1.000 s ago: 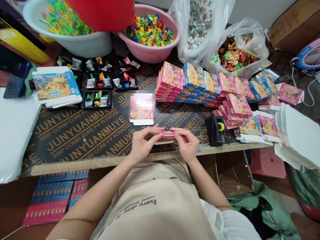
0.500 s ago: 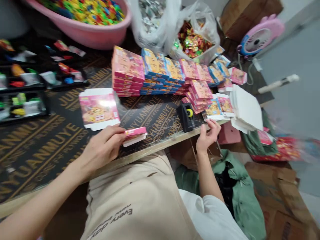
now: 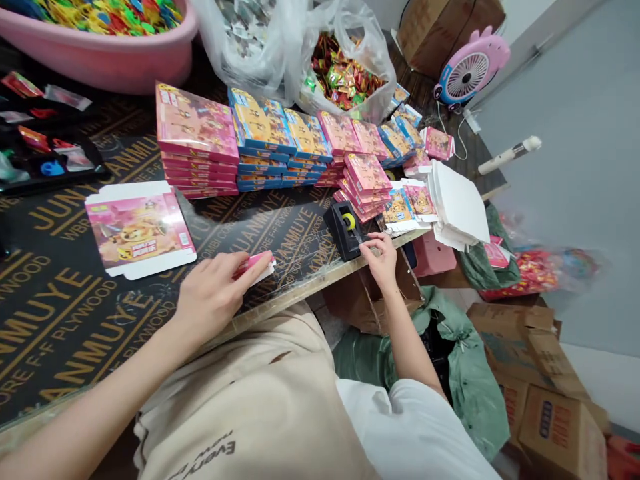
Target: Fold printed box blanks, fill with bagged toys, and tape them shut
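My left hand (image 3: 215,287) is closed over a small pink carton (image 3: 261,263) near the table's front edge; most of the carton is hidden under the fingers. To the left of it lies a flat pink box (image 3: 140,230) with white flaps folded out. At the table edge on the right, my right hand (image 3: 381,260) pinches at the front of a black tape dispenser (image 3: 341,230). A roll of yellow-green tape (image 3: 349,221) sits in the dispenser. The thumb and forefinger meet at its cutting end, apparently on the tape's end.
Stacks of pink boxes (image 3: 197,133) and blue boxes (image 3: 263,127) line the table's middle. Behind them stand a pink tub (image 3: 165,53) and a plastic bag of wrapped pieces (image 3: 345,73). White flat cartons (image 3: 457,203) and a fan (image 3: 467,73) are at the right.
The view has swung right. My right hand has moved from beside the tape dispenser to its front, its fingers now pinched together. My left hand now covers more of the small carton.
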`<state>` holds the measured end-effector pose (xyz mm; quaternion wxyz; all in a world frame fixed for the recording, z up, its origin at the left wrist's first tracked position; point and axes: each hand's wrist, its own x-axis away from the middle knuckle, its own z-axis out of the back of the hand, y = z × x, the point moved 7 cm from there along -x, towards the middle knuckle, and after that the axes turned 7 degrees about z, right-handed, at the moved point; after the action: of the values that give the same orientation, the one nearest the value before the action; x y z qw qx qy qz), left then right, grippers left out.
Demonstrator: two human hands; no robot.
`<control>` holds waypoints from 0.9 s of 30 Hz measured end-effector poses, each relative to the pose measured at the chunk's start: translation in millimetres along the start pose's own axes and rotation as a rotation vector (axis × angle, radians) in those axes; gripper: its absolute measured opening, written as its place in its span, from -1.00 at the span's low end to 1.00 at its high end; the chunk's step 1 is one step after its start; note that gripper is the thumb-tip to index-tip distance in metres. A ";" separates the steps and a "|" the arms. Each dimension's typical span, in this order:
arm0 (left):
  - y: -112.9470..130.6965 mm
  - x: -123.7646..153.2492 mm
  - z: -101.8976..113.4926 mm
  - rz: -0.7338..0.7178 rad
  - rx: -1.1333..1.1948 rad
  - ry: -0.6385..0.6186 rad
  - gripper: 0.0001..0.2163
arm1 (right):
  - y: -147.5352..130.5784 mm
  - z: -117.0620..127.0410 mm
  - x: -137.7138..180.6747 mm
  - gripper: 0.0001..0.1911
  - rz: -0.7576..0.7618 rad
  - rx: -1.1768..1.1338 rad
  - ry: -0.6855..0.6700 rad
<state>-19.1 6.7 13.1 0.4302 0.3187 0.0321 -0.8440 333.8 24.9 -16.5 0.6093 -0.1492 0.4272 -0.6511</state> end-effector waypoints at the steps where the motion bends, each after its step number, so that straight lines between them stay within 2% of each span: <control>1: 2.9 -1.9 -0.8 -0.020 -0.016 0.022 -0.53 | 1.5 2.4 5.1 -0.84 -0.026 -0.017 0.042; 3: 3.8 -4.0 -2.7 -0.011 -0.027 0.031 -0.52 | 10.0 3.3 17.9 -0.82 -0.109 -0.073 0.093; 7: 0.3 -1.0 -4.5 0.018 0.027 0.017 -0.54 | 35.8 -8.0 39.2 -0.75 -0.286 -0.187 0.104; 11: -3.1 4.9 -3.5 0.038 0.119 0.069 -0.57 | 49.3 -12.1 42.7 -0.68 -0.296 -0.216 0.134; 14: -0.6 7.5 -3.3 0.050 0.117 0.055 -0.60 | 37.7 -4.8 47.1 -0.69 -0.270 -0.209 0.272; 16: 1.6 8.1 -2.8 0.076 0.085 0.027 -0.63 | 14.7 -6.3 53.7 -0.74 -0.256 -0.251 0.360; 17: 2.0 8.4 -2.8 0.097 0.081 0.012 -0.63 | -0.2 -14.4 56.6 -0.76 -0.267 -0.311 0.340; 18: 1.8 8.8 -3.3 0.122 0.093 -0.005 -0.63 | -16.4 -29.8 59.0 -0.75 -0.303 -0.418 0.250; 21: 0.4 10.7 -4.9 0.174 0.185 -0.023 -0.61 | -78.8 -101.2 73.0 -0.70 -0.471 -0.821 -0.298; 23: 0.2 11.9 -4.7 0.167 0.254 -0.007 -0.61 | -117.3 -138.0 83.4 -0.69 -0.556 -1.026 -0.559; 25: 0.1 12.3 -3.1 0.145 0.310 0.015 -0.62 | -137.9 -161.5 86.9 -0.70 -0.627 -1.162 -0.665; 27: -0.4 11.9 -0.1 0.126 0.336 0.034 -0.64 | -142.8 -174.8 85.9 -0.72 -0.687 -1.238 -0.682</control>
<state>-24.4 -1.4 6.2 0.4226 0.4016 -0.1220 -0.8032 95.4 -4.2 -42.3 0.2771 -0.7771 0.4316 -0.3646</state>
